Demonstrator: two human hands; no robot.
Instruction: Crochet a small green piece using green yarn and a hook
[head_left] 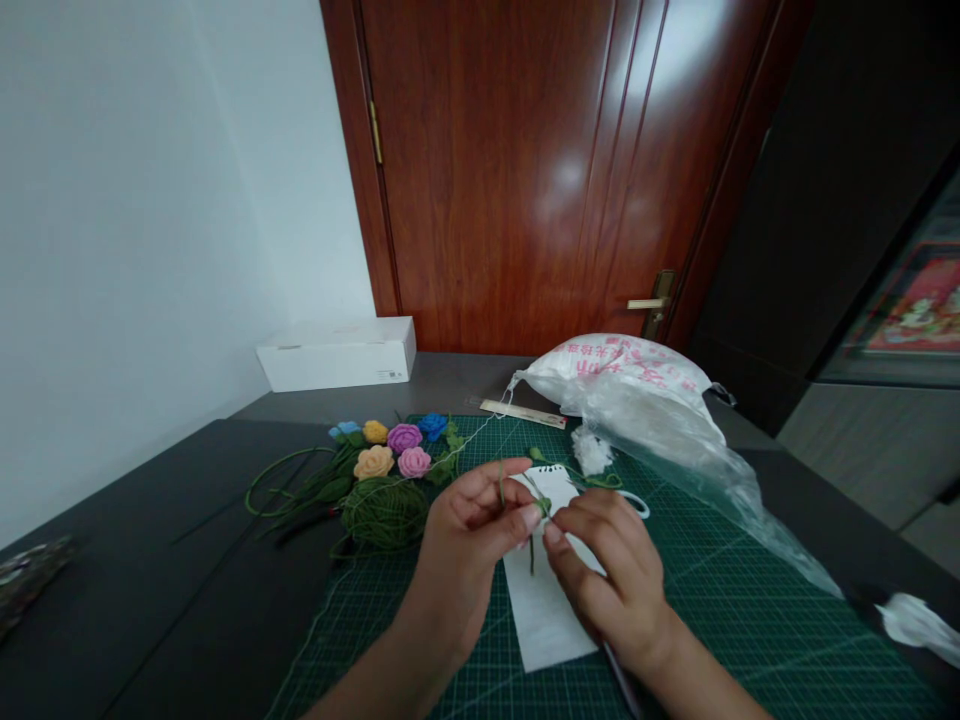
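Note:
My left hand (pixel 474 520) is closed in a pinch on a small green crochet piece (pixel 543 506), with green yarn looped over the raised index finger. A short green strand hangs below the piece. My right hand (pixel 611 560) is closed close beside it, its thumb and index finger at the piece's right edge. From under the right palm sticks out the slim handle (pixel 621 682) of what looks like a crochet hook; its tip is too small to make out. Beneath both hands lies a white notepad sheet (pixel 546 630). A ball of green yarn (pixel 384 514) sits left of my left hand.
Several crocheted flowers (pixel 405 438) with green stems lie behind the yarn on the green cutting mat (pixel 720 620). At the back are a white box (pixel 337 355), a ruler (pixel 523 413) and a plastic bag of white stuffing (pixel 626 370). White tuft (pixel 591 452) and scissors handle (pixel 637 503) lie nearby.

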